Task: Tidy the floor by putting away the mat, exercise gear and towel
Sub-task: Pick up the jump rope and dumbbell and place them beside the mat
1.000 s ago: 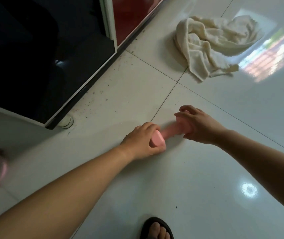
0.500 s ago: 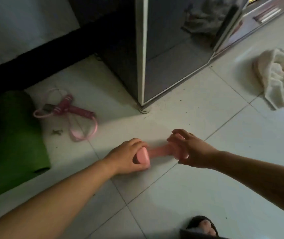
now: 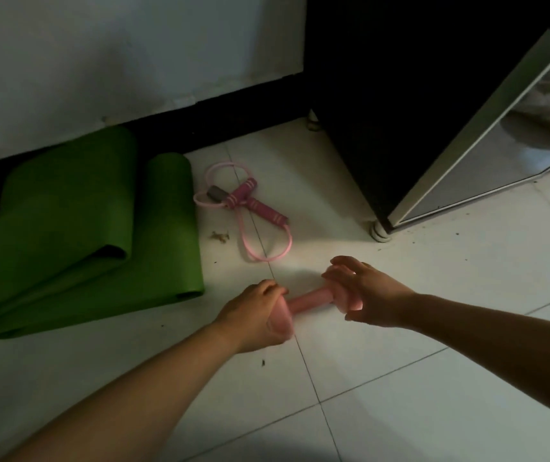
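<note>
Dumbbell (image 3: 310,300), pale pink, slim bar between two wider ends

Tiled floor (image 3: 417,395), 1 green mat (image 3: 66,235), pink-handled cord (image 3: 244,194), possibly skipping rope

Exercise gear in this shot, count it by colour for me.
Pink: 2, the dumbbell and the jump rope
Green: 1, the mat
Total: 3
</note>
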